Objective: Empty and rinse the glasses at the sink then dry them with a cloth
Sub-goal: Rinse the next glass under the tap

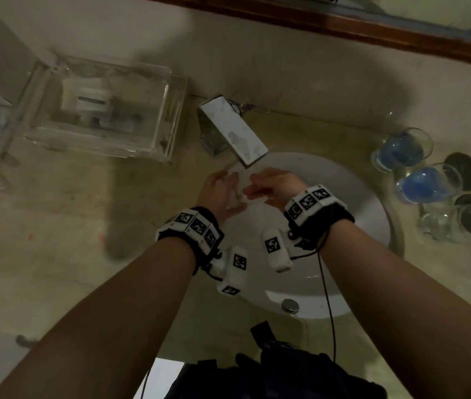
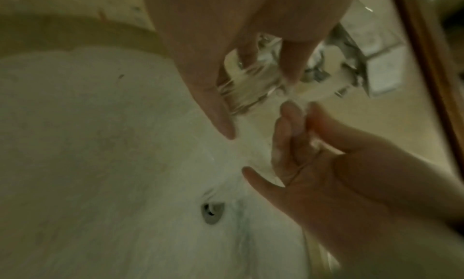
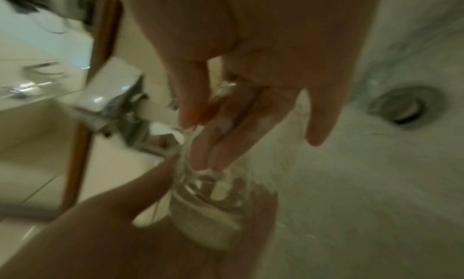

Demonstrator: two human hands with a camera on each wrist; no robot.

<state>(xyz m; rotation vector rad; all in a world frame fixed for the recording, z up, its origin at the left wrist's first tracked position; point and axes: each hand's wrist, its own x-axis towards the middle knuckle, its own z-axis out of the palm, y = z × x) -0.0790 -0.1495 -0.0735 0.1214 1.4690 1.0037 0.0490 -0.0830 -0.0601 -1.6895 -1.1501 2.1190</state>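
- While your left hand (image 1: 219, 194) wraps its fingers round the glass (image 1: 235, 187), you hold it over the sink (image 1: 372, 203), just under the tap (image 1: 233, 132), near the middle of the head view.
- Your right hand (image 1: 271, 184) sits just right of the glass, and in the right wrist view its straight fingers (image 3: 213, 144) reach down into the mouth; the little finger stays outside.
- The relation that matters: the glass's long axis seems to tilt from the base in your left palm up toward your right hand, with the mouth facing right. Your right hand is the one at the opening, so the rubbing inside falls to it while the left only steadies.
- Two glasses with blue liquid (image 1: 407, 149) stand at the right edge of the head view, well apart from both hands; they look not yet emptied.
- Hard to make out: the glass is clear and blurred, so its rim and exact tilt are uncertain. I cannot tell for sure whether water is running. No cloth is plainly visible in any view.
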